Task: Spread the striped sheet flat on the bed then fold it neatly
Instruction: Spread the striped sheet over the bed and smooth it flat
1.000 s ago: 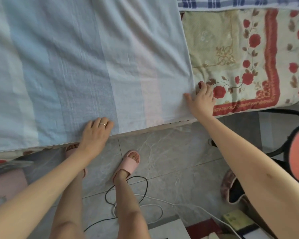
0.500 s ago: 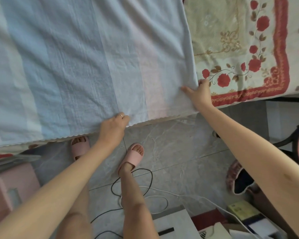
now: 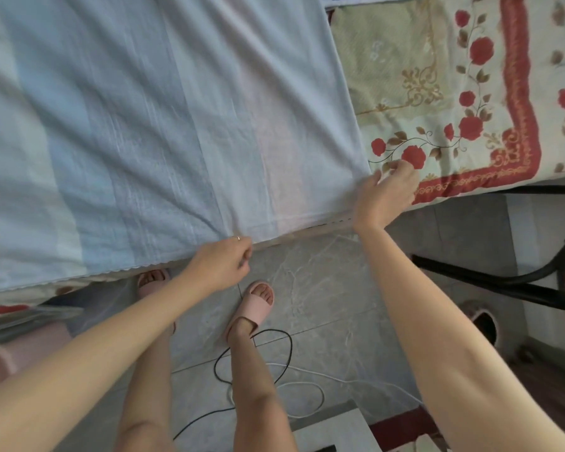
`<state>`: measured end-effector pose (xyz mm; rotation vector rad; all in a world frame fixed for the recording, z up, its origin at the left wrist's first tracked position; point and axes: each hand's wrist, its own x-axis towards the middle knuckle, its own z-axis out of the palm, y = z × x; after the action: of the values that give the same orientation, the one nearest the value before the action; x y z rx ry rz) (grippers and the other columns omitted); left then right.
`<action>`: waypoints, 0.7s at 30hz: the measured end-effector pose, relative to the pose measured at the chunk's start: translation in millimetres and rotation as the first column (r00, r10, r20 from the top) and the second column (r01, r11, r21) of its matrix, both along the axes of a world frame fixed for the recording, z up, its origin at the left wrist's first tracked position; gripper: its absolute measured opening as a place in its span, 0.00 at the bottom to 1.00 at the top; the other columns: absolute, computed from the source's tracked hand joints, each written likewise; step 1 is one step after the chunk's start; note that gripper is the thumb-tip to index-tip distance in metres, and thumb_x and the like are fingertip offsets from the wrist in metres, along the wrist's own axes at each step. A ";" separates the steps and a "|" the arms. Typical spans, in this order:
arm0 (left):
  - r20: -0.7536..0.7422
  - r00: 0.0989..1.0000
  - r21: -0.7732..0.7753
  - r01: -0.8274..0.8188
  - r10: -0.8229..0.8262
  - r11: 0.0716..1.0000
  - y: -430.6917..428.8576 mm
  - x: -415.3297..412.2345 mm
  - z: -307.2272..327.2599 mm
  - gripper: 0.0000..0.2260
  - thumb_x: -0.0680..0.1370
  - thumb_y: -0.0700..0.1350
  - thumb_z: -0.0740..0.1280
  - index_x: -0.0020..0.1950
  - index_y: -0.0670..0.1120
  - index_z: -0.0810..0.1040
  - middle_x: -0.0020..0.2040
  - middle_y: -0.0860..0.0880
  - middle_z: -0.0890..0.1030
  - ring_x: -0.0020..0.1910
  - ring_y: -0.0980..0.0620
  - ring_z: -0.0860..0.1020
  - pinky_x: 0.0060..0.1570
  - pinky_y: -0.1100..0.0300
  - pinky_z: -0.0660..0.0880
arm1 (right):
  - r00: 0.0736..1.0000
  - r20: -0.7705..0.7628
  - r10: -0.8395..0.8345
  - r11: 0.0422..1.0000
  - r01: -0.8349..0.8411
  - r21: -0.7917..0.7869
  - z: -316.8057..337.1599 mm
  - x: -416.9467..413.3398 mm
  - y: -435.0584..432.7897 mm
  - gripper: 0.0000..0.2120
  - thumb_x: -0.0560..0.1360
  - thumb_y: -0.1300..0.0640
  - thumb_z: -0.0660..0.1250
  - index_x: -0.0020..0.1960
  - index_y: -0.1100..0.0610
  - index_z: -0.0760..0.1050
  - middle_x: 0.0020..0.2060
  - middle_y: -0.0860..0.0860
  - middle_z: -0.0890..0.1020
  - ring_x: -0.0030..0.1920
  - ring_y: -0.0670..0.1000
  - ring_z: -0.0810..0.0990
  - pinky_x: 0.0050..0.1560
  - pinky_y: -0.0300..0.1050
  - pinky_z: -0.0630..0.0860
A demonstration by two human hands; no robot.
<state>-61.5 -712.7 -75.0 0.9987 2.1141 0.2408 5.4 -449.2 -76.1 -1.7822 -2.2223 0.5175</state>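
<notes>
The striped sheet (image 3: 150, 132), in pale blue, white and pink bands, lies spread over the bed and reaches its near edge. My left hand (image 3: 221, 264) grips the sheet's near hem at the bed edge, fingers curled round the cloth. My right hand (image 3: 387, 194) pinches the sheet's near right corner, thumb on the cloth and fingers curled over the floral cover beside it. Faint creases run from both hands into the sheet.
A floral bed cover (image 3: 470, 102) with red roses and a red border lies bare to the right of the sheet. On the grey tiled floor lie black and white cables (image 3: 274, 363). A black-framed chair (image 3: 535, 278) stands at the right; pink slippers are on my feet.
My left hand slid right along the near hem and went from lying flat to gripping the edge. My right hand curled from flat onto the corner.
</notes>
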 end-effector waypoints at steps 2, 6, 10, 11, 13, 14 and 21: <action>-0.183 0.983 0.227 0.016 0.026 0.974 -0.2 -6.2 9.5 0.07 0.73 0.45 0.62 0.49 0.45 0.74 0.46 0.47 0.78 0.44 0.44 0.78 0.40 0.56 0.72 | 0.952 -0.085 0.295 0.954 -0.289 0.080 2.3 -22.2 -35.7 0.17 0.73 0.64 0.64 0.62 0.59 0.72 0.59 0.54 0.75 0.62 0.56 0.72 0.63 0.48 0.64; -0.484 0.874 0.102 -0.005 0.054 0.995 -31.2 -41.2 -8.5 0.30 0.72 0.58 0.63 0.71 0.45 0.67 0.72 0.42 0.65 0.70 0.38 0.62 0.64 0.37 0.58 | 0.052 0.242 0.969 0.039 -0.997 0.060 -16.3 -45.0 -103.3 0.27 0.73 0.50 0.56 0.73 0.49 0.66 0.70 0.52 0.70 0.70 0.59 0.68 0.71 0.57 0.54; -0.455 0.890 -0.175 -0.126 0.033 0.976 -111.7 -43.5 -32.9 0.52 0.64 0.64 0.73 0.78 0.57 0.44 0.79 0.48 0.43 0.75 0.38 0.38 0.63 0.27 0.39 | 0.139 0.428 0.893 0.276 -0.921 -0.276 -35.5 -31.5 -43.2 0.32 0.76 0.32 0.48 0.77 0.39 0.47 0.77 0.44 0.47 0.77 0.58 0.49 0.67 0.77 0.49; -0.447 0.893 -0.187 -0.146 0.049 0.971 -127.4 -36.6 -34.5 0.54 0.63 0.63 0.75 0.77 0.58 0.41 0.78 0.48 0.41 0.75 0.39 0.35 0.63 0.30 0.34 | 0.373 0.451 0.811 0.546 -0.758 -0.356 -33.7 -23.9 -21.7 0.35 0.75 0.29 0.46 0.77 0.39 0.40 0.76 0.42 0.39 0.77 0.57 0.41 0.66 0.78 0.42; -0.429 0.898 -0.168 -0.186 0.098 0.968 -154.8 -23.5 -32.6 0.53 0.65 0.60 0.75 0.77 0.58 0.41 0.79 0.46 0.43 0.75 0.40 0.35 0.62 0.36 0.27 | 0.609 0.501 0.615 0.788 -0.447 -0.424 -20.8 -17.6 -6.8 0.38 0.74 0.27 0.45 0.76 0.42 0.34 0.76 0.45 0.34 0.76 0.60 0.36 0.64 0.77 0.38; -0.425 0.898 -0.146 -0.187 0.109 0.971 -163.4 -18.9 -30.9 0.49 0.67 0.62 0.71 0.77 0.57 0.43 0.79 0.45 0.45 0.75 0.40 0.36 0.62 0.37 0.27 | 0.623 0.538 0.568 0.820 -0.372 -0.435 -12.5 -19.0 -10.6 0.39 0.74 0.28 0.44 0.76 0.44 0.33 0.76 0.48 0.34 0.75 0.62 0.36 0.64 0.76 0.37; -0.512 0.852 0.003 -0.126 0.109 0.992 -184.9 -45.6 -10.3 0.29 0.77 0.59 0.49 0.76 0.48 0.60 0.77 0.43 0.55 0.77 0.45 0.46 0.66 0.44 0.26 | 0.391 0.523 0.757 0.579 -0.772 -0.262 2.9 -76.2 -139.3 0.33 0.81 0.46 0.51 0.78 0.53 0.37 0.77 0.52 0.39 0.76 0.59 0.37 0.71 0.63 0.33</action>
<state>-107.0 -897.6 -85.3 0.9925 2.6594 -0.0066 -70.8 -588.5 -73.2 -0.7737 -3.4703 0.0265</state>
